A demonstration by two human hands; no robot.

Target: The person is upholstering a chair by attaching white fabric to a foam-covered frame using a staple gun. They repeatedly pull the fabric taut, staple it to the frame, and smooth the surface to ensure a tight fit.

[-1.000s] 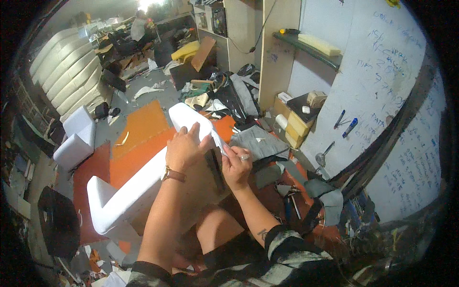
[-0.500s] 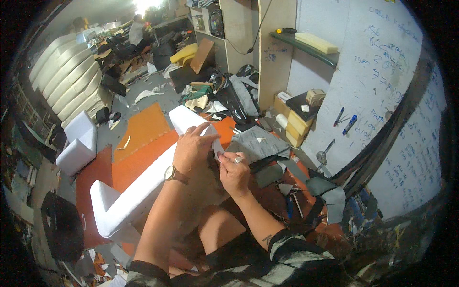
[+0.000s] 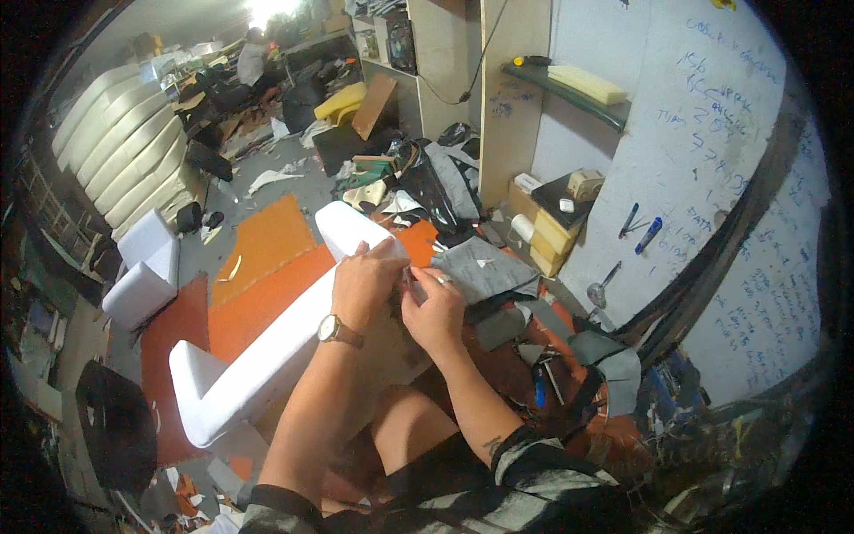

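Note:
A long white padded piece (image 3: 267, 360) with raised ends lies slantwise before me, seemingly a covered furniture part. At its far right end, my left hand (image 3: 365, 283) is bent over the corner, its fingers closed on the edge of the white cover. Close beside it, my right hand (image 3: 433, 310), with a ring on one finger, pinches at the same edge. The fingertips of both hands nearly meet, and a bit of pale material shows between them. The underside of the edge is hidden by my hands. A watch (image 3: 329, 327) is on my left wrist.
Orange sheets (image 3: 267, 240) cover the floor beneath. Another white padded piece (image 3: 142, 276) stands at left, near stacked cream cushions (image 3: 124, 151). Grey fabric (image 3: 480, 267) and scraps lie at right, beside a box with yellow foam (image 3: 556, 240). A person (image 3: 253, 62) is far back.
Both hands have drawn closer together at the corner. My left hand has shifted slightly right and its fingers are more curled. The white strip seen between the hands is now mostly covered.

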